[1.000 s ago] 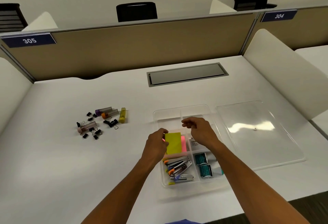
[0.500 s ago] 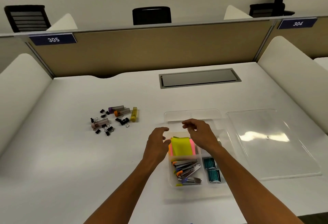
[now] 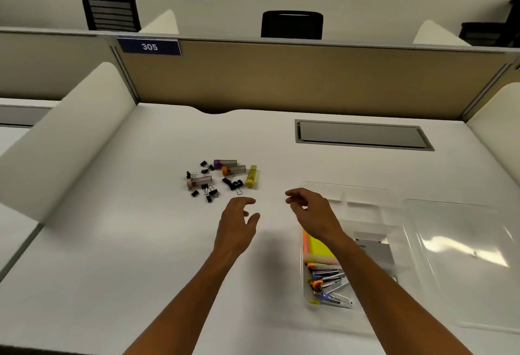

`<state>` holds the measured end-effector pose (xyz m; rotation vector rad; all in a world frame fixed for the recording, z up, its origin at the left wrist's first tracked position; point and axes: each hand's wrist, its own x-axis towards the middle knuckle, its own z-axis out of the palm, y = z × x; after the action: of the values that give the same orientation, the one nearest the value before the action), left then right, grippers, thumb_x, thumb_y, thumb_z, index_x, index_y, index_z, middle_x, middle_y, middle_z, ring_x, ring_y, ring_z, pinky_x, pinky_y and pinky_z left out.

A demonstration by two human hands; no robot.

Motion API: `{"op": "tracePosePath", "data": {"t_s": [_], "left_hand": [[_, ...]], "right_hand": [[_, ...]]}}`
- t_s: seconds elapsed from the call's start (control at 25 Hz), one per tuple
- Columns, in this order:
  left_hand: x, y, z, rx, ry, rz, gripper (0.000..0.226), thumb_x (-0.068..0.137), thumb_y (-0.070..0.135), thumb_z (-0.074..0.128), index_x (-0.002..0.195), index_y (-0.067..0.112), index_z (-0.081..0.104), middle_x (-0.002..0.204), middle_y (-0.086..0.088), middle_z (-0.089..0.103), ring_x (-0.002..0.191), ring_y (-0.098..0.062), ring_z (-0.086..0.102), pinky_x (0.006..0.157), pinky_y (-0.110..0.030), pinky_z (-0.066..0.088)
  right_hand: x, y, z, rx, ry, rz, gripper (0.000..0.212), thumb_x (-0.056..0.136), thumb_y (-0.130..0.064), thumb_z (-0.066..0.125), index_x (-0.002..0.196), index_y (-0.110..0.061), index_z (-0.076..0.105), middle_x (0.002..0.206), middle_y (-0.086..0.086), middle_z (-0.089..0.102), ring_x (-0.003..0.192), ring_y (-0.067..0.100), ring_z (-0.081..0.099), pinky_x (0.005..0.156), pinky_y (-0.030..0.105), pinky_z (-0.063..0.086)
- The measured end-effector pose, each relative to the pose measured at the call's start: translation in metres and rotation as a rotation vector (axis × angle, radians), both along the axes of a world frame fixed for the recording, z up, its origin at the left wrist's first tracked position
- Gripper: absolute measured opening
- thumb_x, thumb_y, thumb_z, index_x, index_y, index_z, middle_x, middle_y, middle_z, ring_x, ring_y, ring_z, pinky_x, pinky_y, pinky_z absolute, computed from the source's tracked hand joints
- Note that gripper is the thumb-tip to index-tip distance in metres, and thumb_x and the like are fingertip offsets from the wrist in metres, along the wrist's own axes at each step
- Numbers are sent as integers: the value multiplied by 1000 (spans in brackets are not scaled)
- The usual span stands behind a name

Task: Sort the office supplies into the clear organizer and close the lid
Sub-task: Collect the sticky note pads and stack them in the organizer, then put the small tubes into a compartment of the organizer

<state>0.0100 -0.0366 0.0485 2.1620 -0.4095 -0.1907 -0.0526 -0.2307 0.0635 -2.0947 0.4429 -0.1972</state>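
Just beyond the empty, loosely curled fingers (image 3: 247,200) of both hands lie binder clips (image 3: 233,183).

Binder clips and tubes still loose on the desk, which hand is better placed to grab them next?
Probably the left hand. It hovers open nearest the binder clips and tubes. The right hand holds nothing too, but sits farther from them, by the clear organizer.
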Motion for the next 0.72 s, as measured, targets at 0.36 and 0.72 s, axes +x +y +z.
{"op": "tracePosePath", "data": {"t_s": [0.36,0.72], "left_hand": [[56,57,-5,-12,8,104,28,88,21,65,116,22,60,120,8,56,93,-8,60,74,-18,42],[123,79,-27,28,43,232,32,87,19,67,118,17,60,127,-5,54,116,-23,48,86,-25,37]], "right_hand": [[49,50,-5,1,89,78,29,93,-14,55,117,-27,64,110,-11,67,94,0,62,71,8,43],[108,57,-12,-160,292,123,53,92,-4,47,142,-21,43,136,6,55,111,21,57,92,27,43]]}}
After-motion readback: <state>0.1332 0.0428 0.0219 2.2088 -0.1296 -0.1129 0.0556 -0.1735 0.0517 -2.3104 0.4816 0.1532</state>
